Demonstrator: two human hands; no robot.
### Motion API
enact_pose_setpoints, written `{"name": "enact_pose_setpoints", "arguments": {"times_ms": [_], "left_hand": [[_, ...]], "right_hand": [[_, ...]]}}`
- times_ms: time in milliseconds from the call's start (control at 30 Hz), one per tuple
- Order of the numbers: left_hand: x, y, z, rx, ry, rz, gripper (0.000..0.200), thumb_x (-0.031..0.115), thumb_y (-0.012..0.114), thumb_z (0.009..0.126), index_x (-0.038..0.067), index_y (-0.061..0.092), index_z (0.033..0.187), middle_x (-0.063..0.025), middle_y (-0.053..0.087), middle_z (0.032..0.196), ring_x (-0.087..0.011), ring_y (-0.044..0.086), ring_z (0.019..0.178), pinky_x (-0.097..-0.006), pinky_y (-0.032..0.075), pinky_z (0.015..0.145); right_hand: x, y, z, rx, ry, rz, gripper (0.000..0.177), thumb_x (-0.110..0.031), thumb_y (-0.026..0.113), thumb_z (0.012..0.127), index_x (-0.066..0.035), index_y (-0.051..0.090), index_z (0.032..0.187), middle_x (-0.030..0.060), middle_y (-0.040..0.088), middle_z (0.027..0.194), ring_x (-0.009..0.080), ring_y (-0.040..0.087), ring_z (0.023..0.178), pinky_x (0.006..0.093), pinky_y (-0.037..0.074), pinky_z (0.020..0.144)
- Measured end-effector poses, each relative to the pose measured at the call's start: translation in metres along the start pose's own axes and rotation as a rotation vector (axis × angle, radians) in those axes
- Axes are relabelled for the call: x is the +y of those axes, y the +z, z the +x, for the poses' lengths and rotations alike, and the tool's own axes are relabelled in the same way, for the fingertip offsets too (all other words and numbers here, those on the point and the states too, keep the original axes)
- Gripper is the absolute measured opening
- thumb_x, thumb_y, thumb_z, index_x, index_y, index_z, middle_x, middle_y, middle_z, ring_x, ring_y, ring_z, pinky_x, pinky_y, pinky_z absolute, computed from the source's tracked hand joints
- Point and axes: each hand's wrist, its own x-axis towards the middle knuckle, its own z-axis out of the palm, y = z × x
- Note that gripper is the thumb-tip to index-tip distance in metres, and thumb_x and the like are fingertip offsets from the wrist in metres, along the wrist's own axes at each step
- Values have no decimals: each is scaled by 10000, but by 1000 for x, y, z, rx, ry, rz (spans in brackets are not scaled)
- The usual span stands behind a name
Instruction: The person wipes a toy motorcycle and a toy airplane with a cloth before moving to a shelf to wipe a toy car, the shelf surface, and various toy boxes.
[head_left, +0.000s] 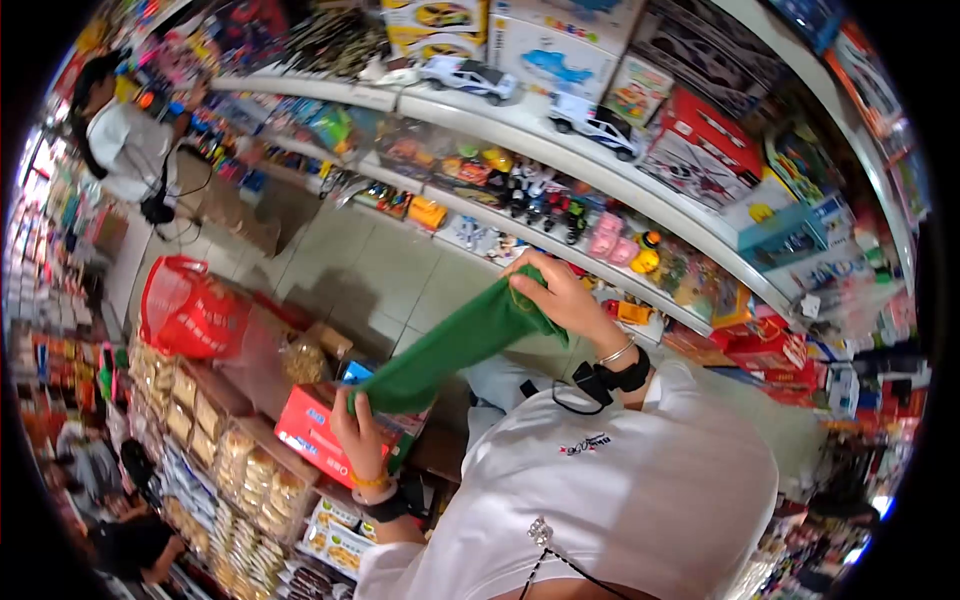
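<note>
A long green cloth [445, 345] is stretched slantwise in front of my body. At its lower end, my left hand [358, 435] pinches the edge between thumb and fingers; it wears a yellow bracelet and a black wristband. Up at the other end, my right hand [560, 295] grips the cloth with the thumb on top, and a short piece hangs down beside it. That wrist carries a silver bangle and a black band. Below the cloth, near my left hand, is a red box [318, 435] with white print.
Shelves with toy cars [468, 78], boxed toys [700, 150] and small figures [540, 205] run along the far side. Packaged snacks [255, 475] and a red bag [190, 310] are at the left. A person [135, 150] stands further up the tiled aisle [400, 265].
</note>
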Motion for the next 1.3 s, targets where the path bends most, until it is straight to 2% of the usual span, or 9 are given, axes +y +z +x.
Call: {"name": "enact_pose_setpoints", "arguments": {"times_ms": [167,267,367,500,533,667,800,933,1300], "left_hand": [[114,105,40,-450,88,-333,186,138,529,947,-35,588,916,-56,520,656,-106,439,607,-285,378,534],[163,161,43,-683,337,-361,268,197,551,943,-48,610,1033,-121,658,807,-167,608,706,-309,476,632],[197,205,55,-959,359,-704,352,210,597,908,-19,592,1175,-178,671,1067,-311,673,934,-326,515,811],[228,251,105,-606,643,-319,261,156,579,921,-20,636,1104,-166,681,1052,-282,666,957,-337,504,837],[229,269,123,-478,605,-237,241,153,555,942,-27,659,1063,-158,692,1023,-256,662,973,-339,494,860],[203,359,206,-221,852,-26,163,58,636,839,13,678,990,-156,663,945,-337,602,846,-407,474,751],[183,428,263,-196,845,90,165,101,704,767,46,698,923,-129,647,898,-349,587,855,-420,473,757],[174,464,281,-263,708,323,204,184,760,715,36,671,824,-159,634,876,-362,596,826,-428,492,712],[155,489,318,-414,820,211,190,155,717,755,-13,633,727,-184,602,746,-374,598,741,-435,484,645]], "right_hand": [[-5,-10,-51,173,171,258,315,-372,513,978,-65,491,1048,1,545,924,84,473,827,249,419,724],[-13,-35,-65,375,-121,214,348,-227,685,870,-76,441,1068,71,539,1116,130,483,996,266,413,866],[18,-85,-75,717,54,494,290,-9,647,808,-59,462,1025,54,550,1070,146,520,947,296,438,850],[48,-165,-85,1034,-16,369,261,46,579,825,-59,466,1035,39,520,982,126,518,883,264,448,775],[21,-176,-74,1028,-148,562,315,38,593,817,-57,465,1088,32,534,960,132,518,861,260,439,762],[56,-224,-67,886,-11,69,304,19,616,803,-64,568,1091,29,570,856,122,533,824,242,429,759],[73,-236,-26,734,31,-114,260,-13,645,804,-65,635,1059,59,613,828,123,563,758,265,459,729],[87,-242,34,591,-144,-335,295,-86,658,809,-65,633,1103,111,611,930,283,623,782,334,500,725],[139,-242,138,511,26,-835,334,-97,678,725,-124,680,1058,72,502,914,243,596,850,378,526,653]]}}
